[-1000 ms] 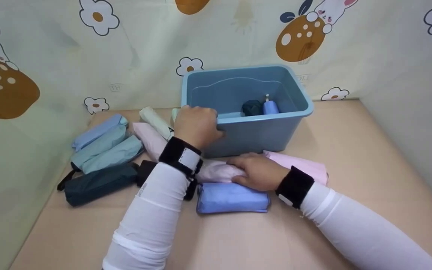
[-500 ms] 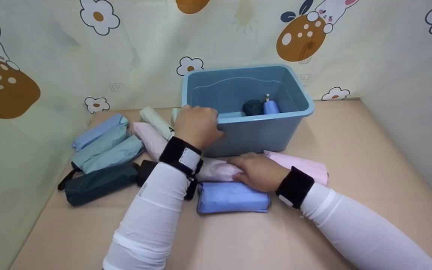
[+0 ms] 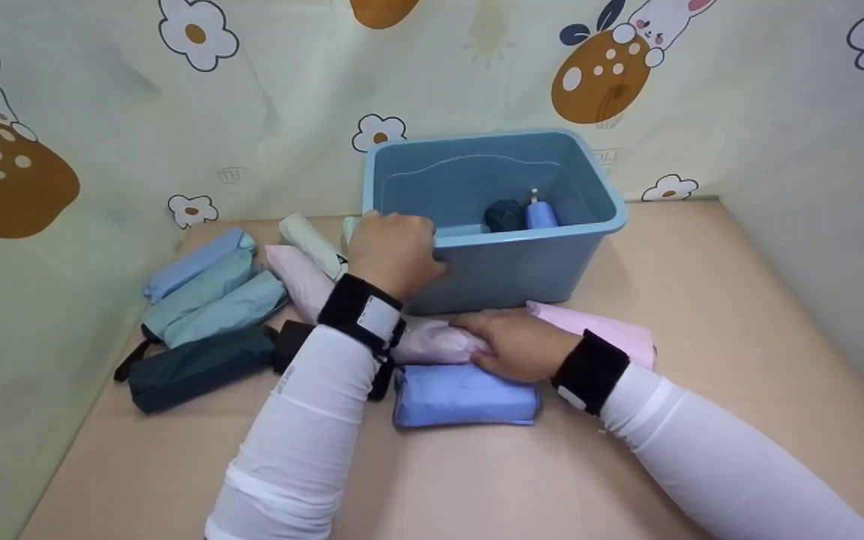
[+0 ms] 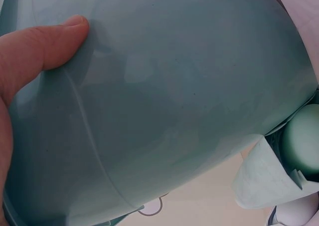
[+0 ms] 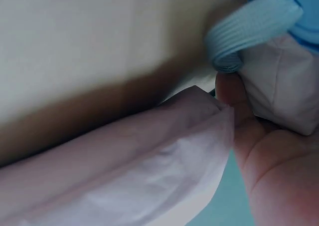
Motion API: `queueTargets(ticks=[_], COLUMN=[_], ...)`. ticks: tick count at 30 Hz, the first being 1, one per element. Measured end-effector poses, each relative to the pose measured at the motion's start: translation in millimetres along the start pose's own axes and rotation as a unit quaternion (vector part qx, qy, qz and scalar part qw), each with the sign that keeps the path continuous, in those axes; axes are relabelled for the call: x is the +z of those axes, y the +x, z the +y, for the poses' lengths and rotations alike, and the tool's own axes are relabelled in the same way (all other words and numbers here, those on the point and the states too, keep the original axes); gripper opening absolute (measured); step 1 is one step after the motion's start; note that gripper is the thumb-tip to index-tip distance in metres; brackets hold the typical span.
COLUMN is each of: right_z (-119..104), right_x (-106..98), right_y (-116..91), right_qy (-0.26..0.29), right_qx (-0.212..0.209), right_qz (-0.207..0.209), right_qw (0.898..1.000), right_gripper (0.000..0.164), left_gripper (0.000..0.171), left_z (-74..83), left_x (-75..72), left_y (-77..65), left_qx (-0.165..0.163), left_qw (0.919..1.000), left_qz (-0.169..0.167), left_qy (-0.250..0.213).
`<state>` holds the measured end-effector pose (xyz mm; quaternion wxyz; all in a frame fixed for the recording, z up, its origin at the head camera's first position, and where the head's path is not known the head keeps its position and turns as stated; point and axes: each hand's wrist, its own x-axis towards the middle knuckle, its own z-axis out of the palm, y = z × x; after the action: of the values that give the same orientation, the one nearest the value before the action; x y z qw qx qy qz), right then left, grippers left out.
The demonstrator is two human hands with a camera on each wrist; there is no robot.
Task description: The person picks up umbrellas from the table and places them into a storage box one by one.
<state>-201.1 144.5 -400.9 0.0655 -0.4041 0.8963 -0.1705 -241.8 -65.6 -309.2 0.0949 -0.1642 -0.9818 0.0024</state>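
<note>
My left hand (image 3: 394, 253) grips the near left rim of a blue plastic bin (image 3: 507, 270), its thumb (image 4: 62, 41) against the outer wall in the left wrist view. In front of the bin my right hand (image 3: 518, 345) holds the end of a pale pink folded umbrella (image 3: 436, 341), thumb on the near side and fingers on the far side. A blue folded umbrella (image 3: 466, 396) lies just nearer, its light blue strap (image 5: 251, 29) looping beside my fingers in the right wrist view. Behind my right wrist lies a pink folded umbrella (image 3: 601, 334).
Inside the bin are a dark green folded umbrella (image 3: 505, 216) and a blue one with a handle (image 3: 541, 214). Left of it lie several more, among them a dark teal umbrella (image 3: 203, 367) and a blue one (image 3: 199, 262). A patterned cloth (image 3: 289, 97) hangs behind.
My right hand shifts very slightly on the pale pink umbrella. My left hand and the bin stay where they were.
</note>
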Motion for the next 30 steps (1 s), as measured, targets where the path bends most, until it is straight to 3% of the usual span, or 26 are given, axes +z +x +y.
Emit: queueTargets(ticks=[7, 18, 30], right_z=[2.5, 4.0, -2.0], right_x=[3.2, 4.9, 1.1], right_y=[-1.1, -0.3, 2.2], right_qy=[-0.004, 0.009, 0.001], right_qx=[-0.006, -0.007, 0.016], right_qz=[0.008, 0.021, -0.005], right_qw=[1.0, 1.0, 1.0], right_gripper=[0.052, 0.051, 0.058], left_gripper=[0.038, 0.042, 0.043], left_z=[-0.2, -1.5, -0.7], left_x=[2.1, 1.4, 1.1], left_y=[-1.1, -0.7, -0.4], left_qx=[0.008, 0.002, 0.001], left_qw=[0.9997, 0.9999, 0.9999], left_qz=[0.021, 0.01, 0.011], left_qy=[0.004, 0.003, 0.0])
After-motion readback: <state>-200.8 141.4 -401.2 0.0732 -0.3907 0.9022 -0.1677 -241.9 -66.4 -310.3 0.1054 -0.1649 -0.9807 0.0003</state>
